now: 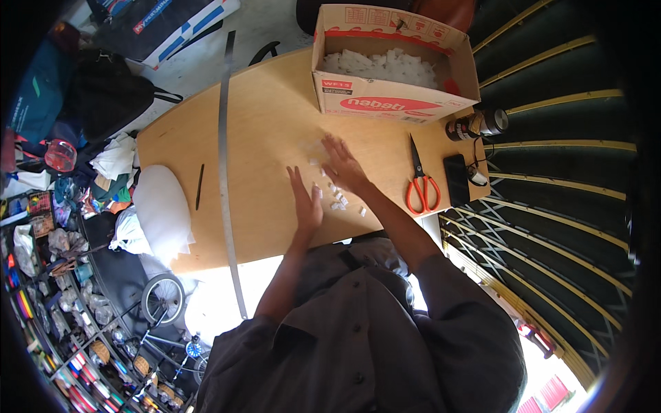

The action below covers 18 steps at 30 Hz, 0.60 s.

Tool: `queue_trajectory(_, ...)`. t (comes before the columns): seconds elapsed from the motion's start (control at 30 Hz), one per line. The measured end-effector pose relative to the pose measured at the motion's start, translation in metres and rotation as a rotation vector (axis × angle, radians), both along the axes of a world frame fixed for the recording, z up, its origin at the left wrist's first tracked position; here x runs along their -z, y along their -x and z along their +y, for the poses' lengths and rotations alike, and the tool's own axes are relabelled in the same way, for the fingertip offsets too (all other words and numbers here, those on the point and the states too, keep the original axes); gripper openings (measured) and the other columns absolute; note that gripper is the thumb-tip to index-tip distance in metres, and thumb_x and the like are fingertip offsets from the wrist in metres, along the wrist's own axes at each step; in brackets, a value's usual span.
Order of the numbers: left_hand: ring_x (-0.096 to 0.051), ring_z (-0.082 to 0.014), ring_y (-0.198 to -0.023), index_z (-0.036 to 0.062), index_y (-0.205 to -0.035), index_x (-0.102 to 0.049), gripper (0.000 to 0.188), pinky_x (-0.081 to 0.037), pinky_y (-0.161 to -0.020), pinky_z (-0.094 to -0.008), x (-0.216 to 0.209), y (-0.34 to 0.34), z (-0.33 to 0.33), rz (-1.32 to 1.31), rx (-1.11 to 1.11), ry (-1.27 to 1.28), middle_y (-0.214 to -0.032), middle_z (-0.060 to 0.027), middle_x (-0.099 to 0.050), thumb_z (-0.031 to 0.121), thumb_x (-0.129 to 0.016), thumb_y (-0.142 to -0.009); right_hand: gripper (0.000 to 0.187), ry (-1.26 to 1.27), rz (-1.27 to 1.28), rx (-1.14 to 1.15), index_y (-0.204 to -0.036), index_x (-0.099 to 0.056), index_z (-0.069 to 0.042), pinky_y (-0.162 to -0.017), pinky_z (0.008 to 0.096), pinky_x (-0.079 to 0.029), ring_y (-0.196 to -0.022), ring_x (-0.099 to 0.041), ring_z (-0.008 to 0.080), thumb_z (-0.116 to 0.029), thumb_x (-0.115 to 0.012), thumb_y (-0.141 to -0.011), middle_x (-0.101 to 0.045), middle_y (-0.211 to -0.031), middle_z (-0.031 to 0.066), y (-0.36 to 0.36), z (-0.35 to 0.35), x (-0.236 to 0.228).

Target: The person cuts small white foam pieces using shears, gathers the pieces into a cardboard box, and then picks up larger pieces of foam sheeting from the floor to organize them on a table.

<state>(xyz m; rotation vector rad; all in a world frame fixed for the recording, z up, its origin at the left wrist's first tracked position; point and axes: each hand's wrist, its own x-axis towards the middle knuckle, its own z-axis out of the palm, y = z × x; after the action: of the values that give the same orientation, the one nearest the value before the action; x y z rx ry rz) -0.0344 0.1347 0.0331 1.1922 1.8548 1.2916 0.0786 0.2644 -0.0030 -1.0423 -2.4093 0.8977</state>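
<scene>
Wooden tabletop (pixel 261 138) in a cluttered workroom, cardboard box (pixel 392 65) of white pieces at the far edge. Left hand (pixel 306 203) and right hand (pixel 344 165) flat, fingers spread, gripping nothing, flanking small white pieces (pixel 337 199) (scissors (pixel 421 182) lying idle to the right). Apparently gathering; next, sweeping inward gently.

On my table (pixel 261 124) I count 1 open cardboard box (pixel 392 65), 1 pair of orange-handled scissors (pixel 421 180), 1 black phone (pixel 456 179), 1 long metal strip (pixel 224 158), 1 dark pen (pixel 199 186), and roughly 10 small white pieces (pixel 337 199).
</scene>
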Motion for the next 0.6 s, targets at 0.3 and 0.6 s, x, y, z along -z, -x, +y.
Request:
queue_trajectory(0.3,-0.017,-0.0390,-0.142,0.0025,-0.143,-0.029,0.057,-0.012,-0.115,-0.0502,0.029,0.053,0.096,0.380,0.118,0.018,-0.151,-0.0271,-0.020,0.028,-0.048,-0.096,0.094,0.034,-0.151,0.289,-0.145,-0.015,0.002,-0.115,0.0533,-0.011,-0.143,-0.010,0.0420,-0.027,-0.072,-0.076,-0.011,-0.152,0.0290,-0.101,-0.122,-0.021)
queue_trajectory(0.6,-0.030,-0.0365,-0.138,-0.0019,-0.140,-0.035,0.056,-0.024,-0.113,-0.0432,0.006,0.003,0.032,0.053,0.211,-0.189,-0.145,-0.0211,-0.036,0.030,-0.047,-0.095,0.079,-0.084,0.004,0.328,-0.139,-0.026,0.007,-0.113,0.0539,-0.020,-0.139,-0.020,0.0450,-0.020,-0.069,-0.078,-0.022,-0.146,0.0327,-0.002,-0.079,-0.001)
